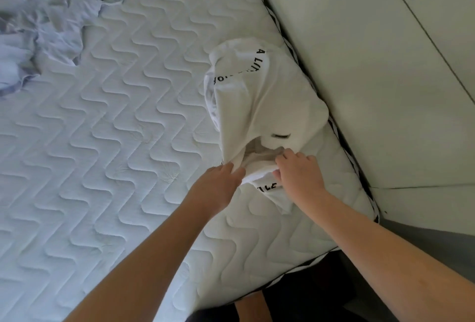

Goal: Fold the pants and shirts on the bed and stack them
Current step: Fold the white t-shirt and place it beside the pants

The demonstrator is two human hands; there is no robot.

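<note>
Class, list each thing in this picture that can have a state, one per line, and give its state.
white shirt: crumpled, unfolded, near edge lifted
left hand: grips the shirt's edge
right hand: grips the shirt's edge
pile of clothes: heaped, unfolded
mattress: bare, quilted

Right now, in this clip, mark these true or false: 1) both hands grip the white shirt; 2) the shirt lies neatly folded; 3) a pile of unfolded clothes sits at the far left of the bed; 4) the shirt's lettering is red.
1) True: the left hand and right hand both grip the near edge of the white shirt.
2) False: it is bunched and partly open, not folded.
3) True: a crumpled pile of clothes lies at the far left of the mattress.
4) False: the lettering is black.
</note>
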